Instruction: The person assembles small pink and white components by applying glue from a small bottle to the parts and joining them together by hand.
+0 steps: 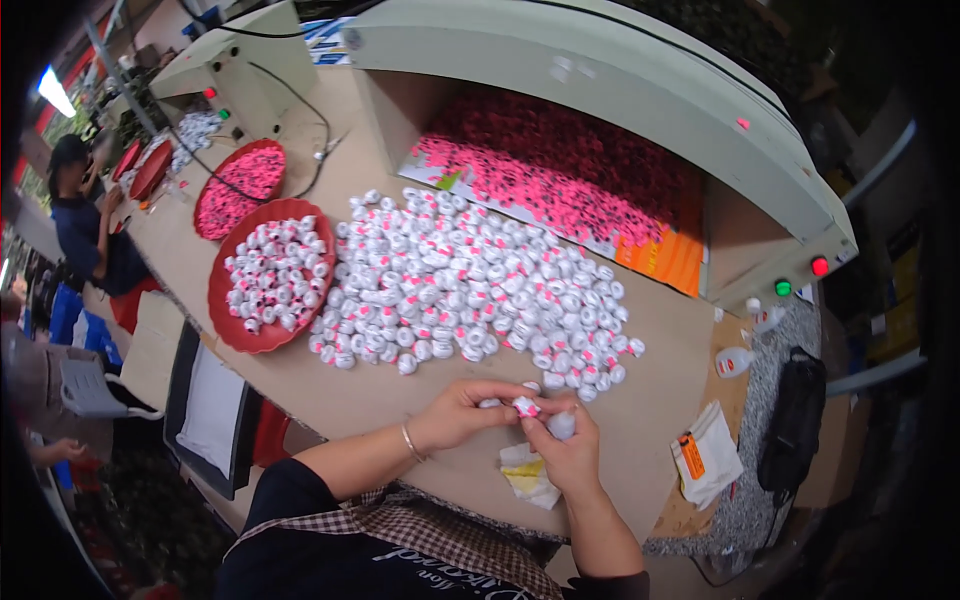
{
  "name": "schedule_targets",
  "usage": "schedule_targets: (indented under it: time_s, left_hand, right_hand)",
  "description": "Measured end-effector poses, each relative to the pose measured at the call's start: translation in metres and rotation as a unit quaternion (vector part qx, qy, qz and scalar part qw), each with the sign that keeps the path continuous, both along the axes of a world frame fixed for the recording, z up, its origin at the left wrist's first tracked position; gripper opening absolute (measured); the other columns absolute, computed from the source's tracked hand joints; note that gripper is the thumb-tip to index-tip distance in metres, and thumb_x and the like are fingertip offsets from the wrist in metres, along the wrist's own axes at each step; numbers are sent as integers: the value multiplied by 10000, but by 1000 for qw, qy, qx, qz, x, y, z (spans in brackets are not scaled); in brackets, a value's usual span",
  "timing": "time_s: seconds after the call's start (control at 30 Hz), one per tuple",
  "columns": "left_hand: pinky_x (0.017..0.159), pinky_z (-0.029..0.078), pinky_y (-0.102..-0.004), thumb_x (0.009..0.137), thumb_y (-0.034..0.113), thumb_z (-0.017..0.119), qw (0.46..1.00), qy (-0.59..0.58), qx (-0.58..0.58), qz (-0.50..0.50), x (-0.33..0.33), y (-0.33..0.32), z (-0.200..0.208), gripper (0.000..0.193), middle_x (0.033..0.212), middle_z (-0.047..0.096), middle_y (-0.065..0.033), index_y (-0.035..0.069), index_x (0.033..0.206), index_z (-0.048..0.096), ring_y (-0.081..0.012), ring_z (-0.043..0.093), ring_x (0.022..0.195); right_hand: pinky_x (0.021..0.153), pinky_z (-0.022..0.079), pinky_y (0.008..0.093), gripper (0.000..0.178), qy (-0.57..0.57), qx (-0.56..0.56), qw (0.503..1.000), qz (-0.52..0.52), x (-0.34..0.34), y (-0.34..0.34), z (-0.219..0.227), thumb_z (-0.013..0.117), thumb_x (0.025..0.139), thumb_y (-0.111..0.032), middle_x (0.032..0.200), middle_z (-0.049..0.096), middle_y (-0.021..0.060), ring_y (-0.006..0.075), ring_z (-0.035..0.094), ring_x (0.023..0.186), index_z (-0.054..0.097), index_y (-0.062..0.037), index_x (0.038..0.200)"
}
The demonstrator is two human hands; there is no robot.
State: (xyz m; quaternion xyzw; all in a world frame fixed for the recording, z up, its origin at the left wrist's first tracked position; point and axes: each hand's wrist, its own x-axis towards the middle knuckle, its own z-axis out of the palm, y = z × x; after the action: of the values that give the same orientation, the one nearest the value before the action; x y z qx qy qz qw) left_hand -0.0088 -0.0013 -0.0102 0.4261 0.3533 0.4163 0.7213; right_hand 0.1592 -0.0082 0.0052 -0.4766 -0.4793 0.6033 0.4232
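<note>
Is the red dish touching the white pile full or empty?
Part full: white pieces cover much of the dish, but bare red shows along its lower-left edge.

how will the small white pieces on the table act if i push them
The small white pieces look rounded, so some would probably roll. They lie loosely bunched, so a push may scatter them. Being small, each is likely light.
</note>
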Motion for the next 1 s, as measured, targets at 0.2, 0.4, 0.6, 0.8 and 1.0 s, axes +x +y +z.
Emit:
schedule_targets:
  time_s: [0.2,0.4,0.6,0.8,1.0]
  left_hand:
    - [856,388,-251,813,19,487,999,6,49,-22,9,-1,-6,333,1128,499,-63,27,1145,476,-120,473,1008]
    - [872,363,-248,816,67,499,993,-104,-41,-47,10,-6,-9,350,1152,479,-51,27,1161,458,-105,446,1030]
    - [900,331,-261,809,80,508,995,-89,16,-43,15,-2,-22,349,1118,503,-49,19,1150,466,-116,446,1030]
    - [803,378,-226,785,54,499,992,-123,13,-31,20,0,-31,349,1010,533,-48,-4,1128,474,-90,480,897]
    - [693,421,-190,775,47,495,987,-161,-13,-6,27,1,-32,343,914,556,-41,-9,1114,483,-65,507,752]
  right_hand:
    - [441,390,184,190,-27,42,998,-43,2,-6,-8,579,707,67,699,478,16,55,455,525,508,-21,860]
    - [431,380,183,189,-75,38,995,-48,2,-9,-13,552,731,22,691,470,34,70,454,514,464,-23,893]
    - [736,416,375,407,-406,45,910,69,-6,-8,48,477,806,-366,908,568,153,259,539,834,546,-4,980]
    - [712,418,300,241,-230,61,971,30,2,-9,17,541,784,-180,858,548,106,189,517,773,521,0,943]
    - [724,415,253,196,-118,45,992,-9,8,-10,9,602,754,-57,849,533,83,147,506,759,506,4,914]
